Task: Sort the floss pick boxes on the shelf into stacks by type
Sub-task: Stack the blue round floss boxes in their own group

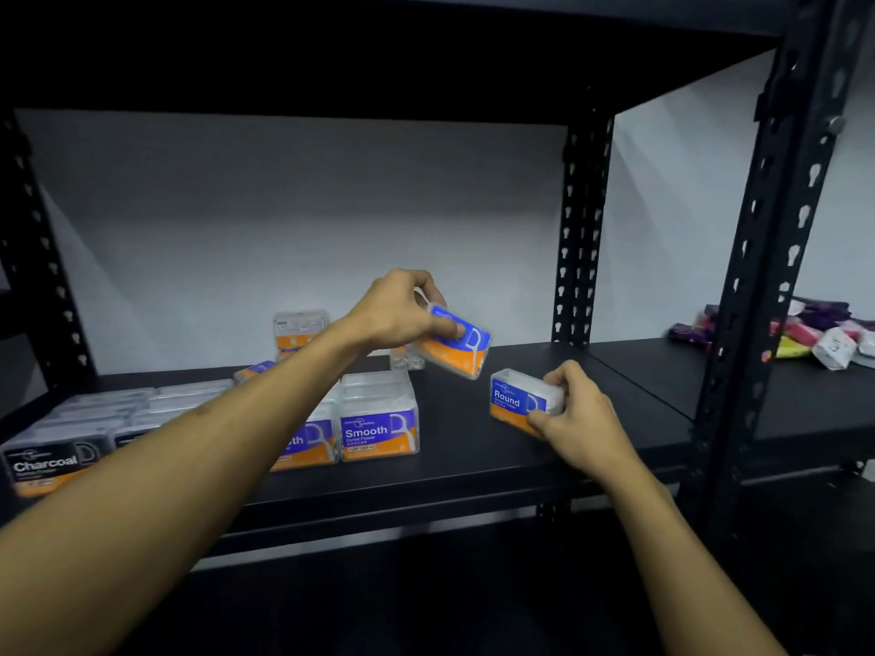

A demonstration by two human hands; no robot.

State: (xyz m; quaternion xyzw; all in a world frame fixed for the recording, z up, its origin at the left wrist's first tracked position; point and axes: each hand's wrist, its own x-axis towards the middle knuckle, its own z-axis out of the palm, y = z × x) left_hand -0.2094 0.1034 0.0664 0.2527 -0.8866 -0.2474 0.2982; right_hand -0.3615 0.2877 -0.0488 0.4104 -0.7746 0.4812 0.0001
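Observation:
My left hand point(397, 312) holds a blue and orange floss pick box point(461, 348) tilted in the air above the shelf point(464, 466). My right hand point(575, 414) grips a box labelled Round point(513, 402) that rests on the shelf to the right. Left of it stand boxes labelled Smooth point(379, 426), stacked and side by side. Black boxes labelled Charcoal point(52, 459) fill the shelf's left end. Further back sit a small stack of boxes point(299, 330) and a loose box point(255, 369), partly hidden by my left arm.
Black slotted uprights point(582, 229) frame the shelf, with a thicker post point(767, 258) at the right. A neighbouring shelf at the far right carries colourful packets point(805, 331). A dark shelf board hangs overhead.

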